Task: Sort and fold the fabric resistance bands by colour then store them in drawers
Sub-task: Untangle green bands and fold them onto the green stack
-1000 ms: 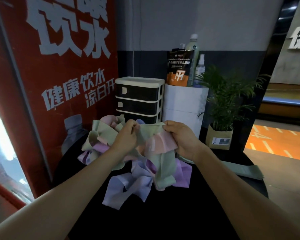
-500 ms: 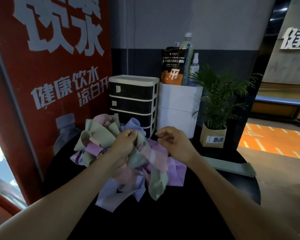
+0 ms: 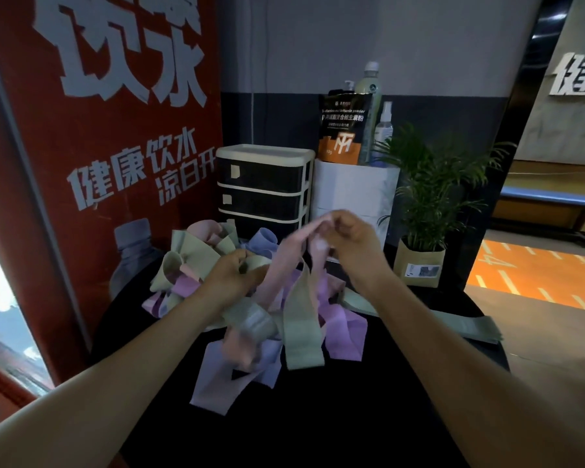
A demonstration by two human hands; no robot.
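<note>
Pink band point(image 3: 286, 261) pinched in my right hand point(image 3: 348, 238) runs taut toward seven o'clock, where my nearer left hand point(image 3: 232, 276), fingers curled, grips the pile point(image 3: 260, 319).

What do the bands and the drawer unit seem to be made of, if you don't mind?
Bands: woven fabric, matte; they flop, fold and crease in soft loops. Drawer unit: probably plastic, a smooth cream frame with dark, glossy, seemingly translucent fronts.

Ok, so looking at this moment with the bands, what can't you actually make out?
- Head view: right hand and the pink band it lifts are motion-blurred, so the grip is unclear.
- Drawer unit: dark fronts hide the contents; the pile covers its base.
- Flat green band: partly behind the right forearm.
- Left hand: fingers buried in fabric.
</note>
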